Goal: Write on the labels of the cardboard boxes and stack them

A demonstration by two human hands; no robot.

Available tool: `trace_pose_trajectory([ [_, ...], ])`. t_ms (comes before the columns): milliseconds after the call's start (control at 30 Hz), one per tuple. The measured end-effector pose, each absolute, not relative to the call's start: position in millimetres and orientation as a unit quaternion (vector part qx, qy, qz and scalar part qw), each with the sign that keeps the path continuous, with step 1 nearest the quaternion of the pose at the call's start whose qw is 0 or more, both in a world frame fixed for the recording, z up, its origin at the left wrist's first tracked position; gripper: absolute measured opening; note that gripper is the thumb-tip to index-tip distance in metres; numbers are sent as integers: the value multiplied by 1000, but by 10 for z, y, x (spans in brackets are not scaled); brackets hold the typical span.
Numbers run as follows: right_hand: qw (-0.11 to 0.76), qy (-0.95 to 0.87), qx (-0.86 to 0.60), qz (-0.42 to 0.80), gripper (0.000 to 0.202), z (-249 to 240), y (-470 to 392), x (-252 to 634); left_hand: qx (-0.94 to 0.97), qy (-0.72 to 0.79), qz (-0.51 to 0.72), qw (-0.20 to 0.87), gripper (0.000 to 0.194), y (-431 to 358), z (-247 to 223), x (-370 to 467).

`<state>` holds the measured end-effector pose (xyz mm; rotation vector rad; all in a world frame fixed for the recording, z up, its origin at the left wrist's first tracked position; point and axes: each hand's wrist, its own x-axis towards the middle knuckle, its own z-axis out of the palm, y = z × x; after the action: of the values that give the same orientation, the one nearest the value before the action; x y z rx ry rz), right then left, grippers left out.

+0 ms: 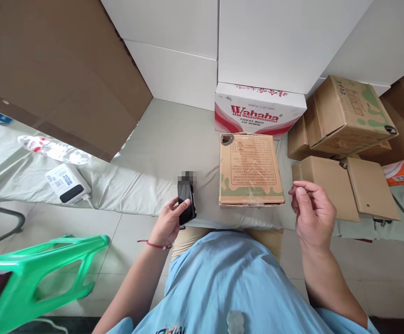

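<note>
The left hand [169, 222] is wrapping its fingers around a black phone [187, 204], thumb lying across the dark screen, holding it upright just above the near edge of a bed covered in a pale sheet [160, 153]. A red string is circling that wrist. The right hand [311, 211] is hovering empty to the right — fingers loosely curled, fingertips drawn towards the thumb, gripping nothing. Between the two hands, a little farther off, a small printed cardboard box [250, 169] is lying flat on the sheet, taped across its top. Behind it a red-and-white Wahaha water carton [257, 116] is sitting against stacked white boxes [219, 46]. To the right more brown cartons [348, 116] are piling up — one of them open-flapped just beyond the right hand. Far left on the sheet a white power bank [67, 183] is resting beside a clear plastic bottle [54, 148], and a green plastic stool [41, 273] is standing on the tiled floor at near left.
</note>
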<state>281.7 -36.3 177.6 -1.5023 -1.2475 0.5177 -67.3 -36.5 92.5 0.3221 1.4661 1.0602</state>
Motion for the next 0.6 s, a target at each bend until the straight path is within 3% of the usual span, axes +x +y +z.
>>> trace_pose_trajectory([
  [100, 605, -508, -584, 188, 28, 1879, -297, 2707, 87, 597, 479, 637, 34, -378, 843, -671],
  [200, 609, -545, -556, 148, 22, 1964, -250, 2621, 48, 567, 499, 654, 26, -403, 733, -616],
  [300, 565, -635, -521, 81, 17, 2106, -259, 2559, 37, 522, 513, 680, 41, -448, 666, -539],
  [400, 466, -752, -466, 12, 27, 2282, -277, 2485, 76, 444, 526, 721, 60, -494, 649, -513],
  [500, 362, -829, -426, -8, 30, 2367, -259, 2417, 129, 406, 526, 736, 73, -529, 668, -556],
  [600, 325, -850, -415, -12, 35, 2315, -241, 2397, 172, 384, 539, 730, 80, -566, 762, -614],
])
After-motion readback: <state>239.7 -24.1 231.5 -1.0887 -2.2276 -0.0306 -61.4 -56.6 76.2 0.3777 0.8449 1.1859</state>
